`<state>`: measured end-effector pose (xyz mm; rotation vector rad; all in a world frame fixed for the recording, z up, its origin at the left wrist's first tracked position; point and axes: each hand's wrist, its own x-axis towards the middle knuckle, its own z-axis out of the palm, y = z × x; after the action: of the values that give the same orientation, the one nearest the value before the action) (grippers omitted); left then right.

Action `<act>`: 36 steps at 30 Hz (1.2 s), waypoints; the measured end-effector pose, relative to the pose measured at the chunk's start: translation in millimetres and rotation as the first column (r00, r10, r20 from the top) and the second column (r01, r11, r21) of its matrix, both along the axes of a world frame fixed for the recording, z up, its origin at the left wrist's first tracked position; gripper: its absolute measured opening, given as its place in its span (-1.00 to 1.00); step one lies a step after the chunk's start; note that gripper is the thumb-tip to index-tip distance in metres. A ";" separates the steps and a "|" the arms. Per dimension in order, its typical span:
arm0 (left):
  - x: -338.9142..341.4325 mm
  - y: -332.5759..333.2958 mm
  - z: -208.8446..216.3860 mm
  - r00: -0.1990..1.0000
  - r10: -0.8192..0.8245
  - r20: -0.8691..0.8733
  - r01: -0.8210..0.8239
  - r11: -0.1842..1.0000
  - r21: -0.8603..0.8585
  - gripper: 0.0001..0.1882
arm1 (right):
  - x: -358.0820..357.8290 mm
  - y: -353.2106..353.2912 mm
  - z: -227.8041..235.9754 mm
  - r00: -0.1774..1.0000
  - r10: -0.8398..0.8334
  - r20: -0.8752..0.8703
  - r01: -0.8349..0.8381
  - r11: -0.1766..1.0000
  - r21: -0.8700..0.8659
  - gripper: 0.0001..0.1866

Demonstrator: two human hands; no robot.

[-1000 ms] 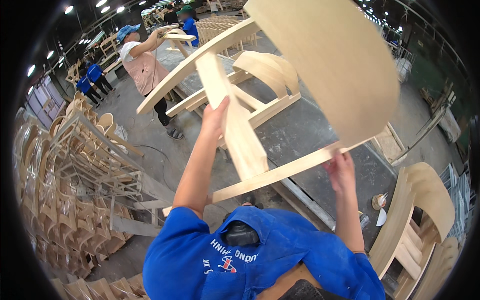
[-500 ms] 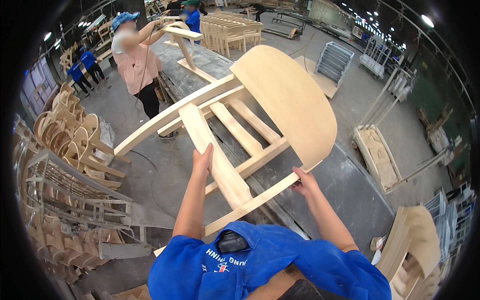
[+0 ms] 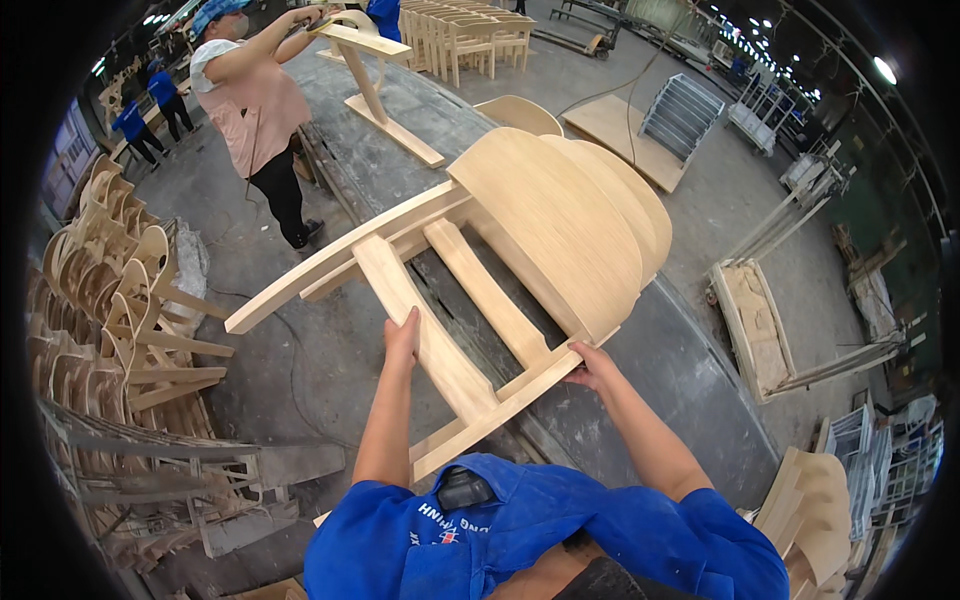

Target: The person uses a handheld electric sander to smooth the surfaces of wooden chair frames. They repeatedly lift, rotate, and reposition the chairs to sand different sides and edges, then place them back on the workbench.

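LH: fingers round xbar of wood frame | RH: fingers gripping its nr side rail | loc: wood frame over worktop, above similar frames, contact unclear | co-worker beside worktop

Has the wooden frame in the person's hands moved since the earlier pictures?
Yes: the wooden frame has come down toward the dark table, its curved panel now largely covering the similar panels beneath it.
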<state>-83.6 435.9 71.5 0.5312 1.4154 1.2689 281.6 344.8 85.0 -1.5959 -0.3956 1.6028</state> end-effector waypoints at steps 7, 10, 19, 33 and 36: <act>7.4 33.6 -17.2 0.998 -0.060 0.004 0.060 0.998 0.036 -0.50 | 4.4 32.4 -14.4 0.993 -0.002 0.121 0.012 0.997 -0.079 -0.55; 9.4 40.8 -27.8 0.997 -0.066 -0.037 0.067 0.997 0.038 -0.52 | 10.2 35.9 -12.6 0.967 0.105 0.232 -0.071 0.986 -0.149 -0.50; 18.4 45.7 -43.3 0.997 -0.043 -0.058 0.041 0.999 -0.036 -0.54 | 7.6 21.0 10.0 0.848 0.298 0.439 -0.229 0.952 -0.203 -0.32; 32.4 25.3 -54.7 0.997 -0.032 -0.072 0.033 0.999 0.013 -0.47 | 38.0 -174.5 -4.1 0.725 0.404 0.558 -0.439 0.895 -0.077 -0.31; 41.3 9.6 -50.2 0.984 -0.005 -0.175 -0.001 0.999 -0.035 -0.24 | 55.2 -238.2 -4.6 0.703 0.341 0.624 -0.392 0.918 -0.061 -0.32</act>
<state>-42.2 445.5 21.4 0.6327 1.5803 1.2169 336.8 106.6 80.4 -2.0639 -1.1883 1.2505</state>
